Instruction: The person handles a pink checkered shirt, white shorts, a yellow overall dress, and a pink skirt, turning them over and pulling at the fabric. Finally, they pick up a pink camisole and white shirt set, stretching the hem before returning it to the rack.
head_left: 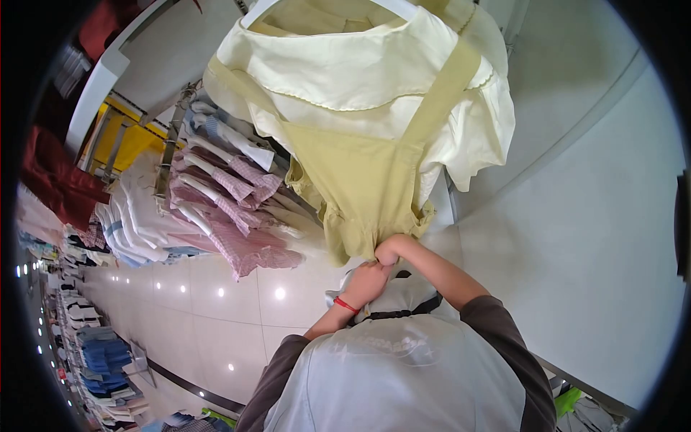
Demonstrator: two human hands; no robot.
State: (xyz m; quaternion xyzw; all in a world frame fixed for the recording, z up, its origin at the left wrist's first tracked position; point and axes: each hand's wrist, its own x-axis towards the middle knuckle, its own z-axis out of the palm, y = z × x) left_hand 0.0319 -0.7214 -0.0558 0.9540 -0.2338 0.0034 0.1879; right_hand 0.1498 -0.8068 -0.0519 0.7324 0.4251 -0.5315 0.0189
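A yellow-green overall romper [353, 165] with wide straps hangs in front of me over a white blouse [331, 61] with a scalloped collar. Both are on a white hanger [396, 7] at the top of the view. My right hand [396, 248] is closed around the gathered lower edge of the romper. Just below it and touching it, my left hand [366, 283], with a red cord bracelet [346, 305] at the wrist, is closed on the same lower edge. The fingertips of both hands are largely hidden in the cloth.
Pink checked garments [230, 194] hang on a rack to the left, beside white ones [133, 209]. A smooth white wall [576, 216] rises on the right. Shiny floor tiles [216, 317] stretch left towards blue clothes [104, 360] on far racks.
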